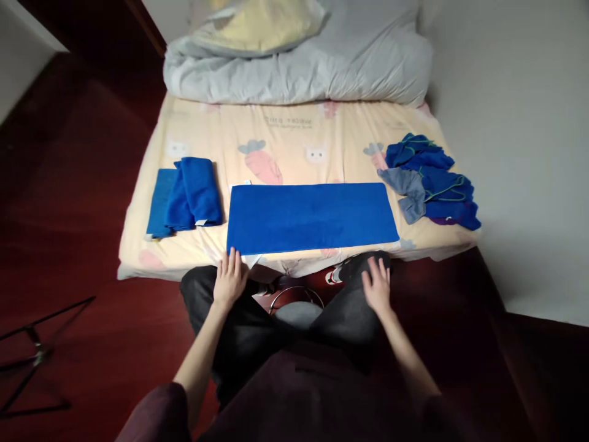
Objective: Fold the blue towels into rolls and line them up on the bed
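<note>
A blue towel (313,215) lies flat as a long rectangle near the front edge of the bed. My left hand (230,276) has its fingers stretched out, with the fingertips touching the towel's near left corner. Over my right knee, my right hand (377,285) is open with fingers apart, holding nothing and away from the towel. To the left lie folded blue towels (196,190), partly overlapping. On the right is a crumpled heap of blue cloths (448,184) with green edging, and a grey-blue cloth (409,193) rests against it.
The bed (184,129) has a carrot-print sheet, with a rolled grey quilt (294,73) across the back. A wall (515,153) stands on the right. Black tripod legs (37,359) stand on the red floor at left. A round stool seat (299,314) shows between my legs.
</note>
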Action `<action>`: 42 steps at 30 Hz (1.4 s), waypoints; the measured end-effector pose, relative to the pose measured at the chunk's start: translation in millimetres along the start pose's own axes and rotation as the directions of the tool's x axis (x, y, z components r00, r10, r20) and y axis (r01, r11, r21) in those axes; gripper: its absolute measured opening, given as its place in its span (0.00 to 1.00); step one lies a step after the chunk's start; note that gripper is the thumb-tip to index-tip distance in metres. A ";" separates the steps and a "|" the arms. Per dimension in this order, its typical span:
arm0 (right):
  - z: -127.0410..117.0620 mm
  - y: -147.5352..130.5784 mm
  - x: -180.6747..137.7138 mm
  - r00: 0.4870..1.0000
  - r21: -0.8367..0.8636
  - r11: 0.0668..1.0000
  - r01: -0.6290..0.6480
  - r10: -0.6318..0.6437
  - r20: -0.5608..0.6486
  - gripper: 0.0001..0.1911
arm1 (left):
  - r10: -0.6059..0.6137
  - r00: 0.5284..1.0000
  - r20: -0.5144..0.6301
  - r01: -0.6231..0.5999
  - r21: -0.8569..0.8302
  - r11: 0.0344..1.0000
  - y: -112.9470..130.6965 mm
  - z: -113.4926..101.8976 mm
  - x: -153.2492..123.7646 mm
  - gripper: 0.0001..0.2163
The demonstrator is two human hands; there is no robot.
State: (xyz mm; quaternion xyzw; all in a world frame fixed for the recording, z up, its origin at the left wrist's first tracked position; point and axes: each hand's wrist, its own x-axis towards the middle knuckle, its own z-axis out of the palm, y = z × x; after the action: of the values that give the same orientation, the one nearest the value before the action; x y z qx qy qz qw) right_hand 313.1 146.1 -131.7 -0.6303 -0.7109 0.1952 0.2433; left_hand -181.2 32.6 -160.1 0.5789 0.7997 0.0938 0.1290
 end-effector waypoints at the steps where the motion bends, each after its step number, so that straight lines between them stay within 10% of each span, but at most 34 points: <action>1: 11.8 -16.3 -19.5 0.999 0.003 1.000 0.020 -0.020 0.044 0.22 | -0.025 0.999 0.046 0.024 0.018 1.000 2.5 8.6 -24.9 0.33; 8: 111.2 -110.6 -60.9 0.957 0.518 0.840 -0.161 0.004 0.289 0.17 | 0.075 0.794 0.604 -0.136 0.056 0.989 69.5 42.3 -98.7 0.27; 13: 158.4 -141.3 -41.8 0.914 0.725 0.595 -0.346 0.038 0.405 0.16 | 0.162 0.816 0.555 -0.135 -0.090 0.987 79.5 41.5 -114.3 0.26; 22: 162.1 -136.9 -16.0 0.866 0.833 0.244 -0.497 0.207 0.456 0.37 | 0.135 0.843 0.520 -0.113 -0.075 0.991 69.7 42.4 -127.2 0.22; 36: 167.5 -151.0 3.8 0.849 0.887 -0.014 -0.462 0.284 0.446 0.39 | 0.111 0.746 0.657 -0.207 0.070 0.976 97.7 32.2 -108.1 0.23; 42: 183.6 -154.9 18.1 0.818 0.893 -0.055 -0.446 0.379 0.432 0.27 | 0.244 0.810 0.533 -0.251 -0.061 0.966 133.6 -5.8 -51.4 0.22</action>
State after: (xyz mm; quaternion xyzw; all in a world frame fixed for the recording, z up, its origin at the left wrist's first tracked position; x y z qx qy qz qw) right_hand 78.7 149.4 -187.3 -0.4807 -0.1760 0.6931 0.5075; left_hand -47.4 25.5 -109.6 0.6816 0.6501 -0.0607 0.3303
